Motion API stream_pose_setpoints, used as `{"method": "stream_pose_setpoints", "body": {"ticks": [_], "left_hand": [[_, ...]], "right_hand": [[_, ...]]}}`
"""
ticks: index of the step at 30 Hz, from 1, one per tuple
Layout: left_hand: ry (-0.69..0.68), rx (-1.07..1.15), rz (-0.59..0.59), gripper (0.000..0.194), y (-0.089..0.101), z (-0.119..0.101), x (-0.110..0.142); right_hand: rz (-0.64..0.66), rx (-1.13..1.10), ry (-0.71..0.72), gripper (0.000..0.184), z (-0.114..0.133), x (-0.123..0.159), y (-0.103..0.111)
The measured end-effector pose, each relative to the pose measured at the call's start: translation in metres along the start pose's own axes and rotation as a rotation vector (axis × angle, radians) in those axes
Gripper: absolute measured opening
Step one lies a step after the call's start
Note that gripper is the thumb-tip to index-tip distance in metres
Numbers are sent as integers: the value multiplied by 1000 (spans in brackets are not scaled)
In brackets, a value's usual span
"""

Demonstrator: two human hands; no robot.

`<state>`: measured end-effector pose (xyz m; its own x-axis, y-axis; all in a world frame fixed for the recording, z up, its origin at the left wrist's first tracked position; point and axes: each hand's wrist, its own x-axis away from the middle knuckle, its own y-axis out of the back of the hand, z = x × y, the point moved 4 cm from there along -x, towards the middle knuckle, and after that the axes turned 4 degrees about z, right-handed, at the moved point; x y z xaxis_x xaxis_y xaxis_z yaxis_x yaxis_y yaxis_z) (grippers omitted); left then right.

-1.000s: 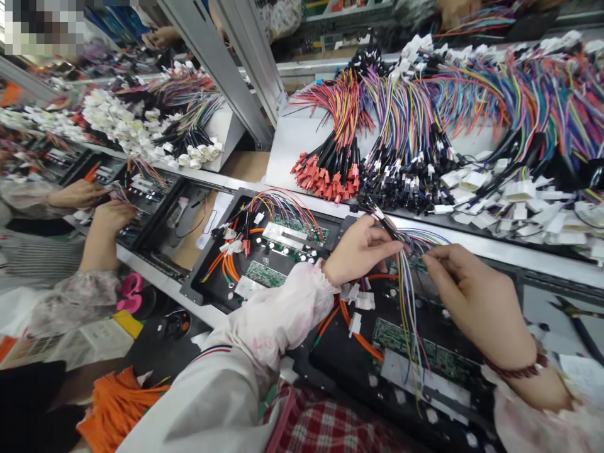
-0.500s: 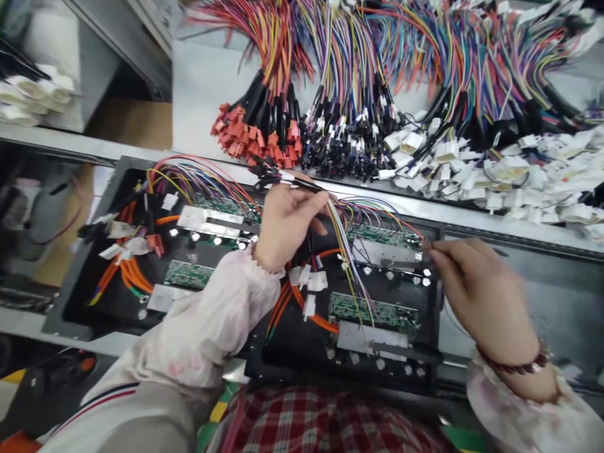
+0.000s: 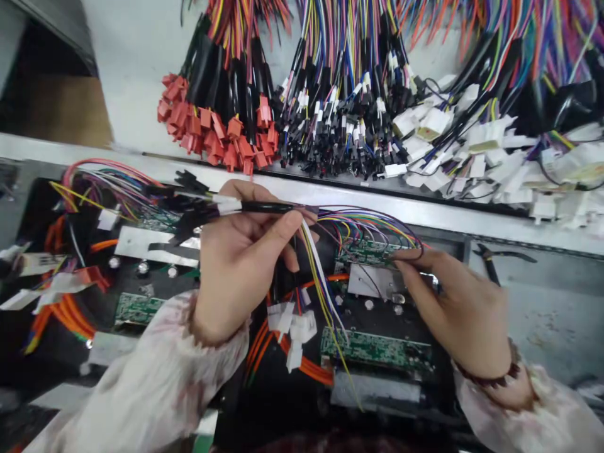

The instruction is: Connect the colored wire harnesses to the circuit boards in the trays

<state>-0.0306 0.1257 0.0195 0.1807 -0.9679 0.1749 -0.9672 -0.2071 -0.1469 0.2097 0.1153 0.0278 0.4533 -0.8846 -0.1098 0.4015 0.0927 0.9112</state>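
My left hand point(image 3: 240, 258) grips a wire harness with a black sleeve point(image 3: 264, 207), its black connectors sticking out to the left. Loose coloured wires point(image 3: 368, 225) run from the sleeve to the right, and my right hand point(image 3: 453, 308) pinches them between thumb and forefinger. Under both hands lies a black panel point(image 3: 302, 277) carrying green circuit boards point(image 3: 376, 350) and silver plates. Below my left palm, white connectors point(image 3: 295, 330) hang on orange cables point(image 3: 306, 365). My hands hide the panel's middle.
Beyond a metal rail point(image 3: 358, 201) lies a shelf of harness bundles with red connectors point(image 3: 212, 132), black connectors point(image 3: 340, 141) and white connectors point(image 3: 481, 141). A pair of pliers point(image 3: 491, 258) rests on a grey surface at right. More wires and connectors sit on the panel's left.
The view has swung from the neighbouring workstation down onto the panel and come closer. The harness now lies more level in my left hand, and my right hand has shifted along its wires.
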Motion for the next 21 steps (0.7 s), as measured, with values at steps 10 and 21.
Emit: {"method": "stream_pose_setpoints", "body": {"ticks": [10, 21], "left_hand": [[-13, -126, -11, 21, 6, -4, 5], [10, -116, -31, 22, 5, -4, 3]], "right_hand": [[73, -2, 36, 9, -2, 1, -3], [106, -30, 34, 13, -7, 2, -6]]}}
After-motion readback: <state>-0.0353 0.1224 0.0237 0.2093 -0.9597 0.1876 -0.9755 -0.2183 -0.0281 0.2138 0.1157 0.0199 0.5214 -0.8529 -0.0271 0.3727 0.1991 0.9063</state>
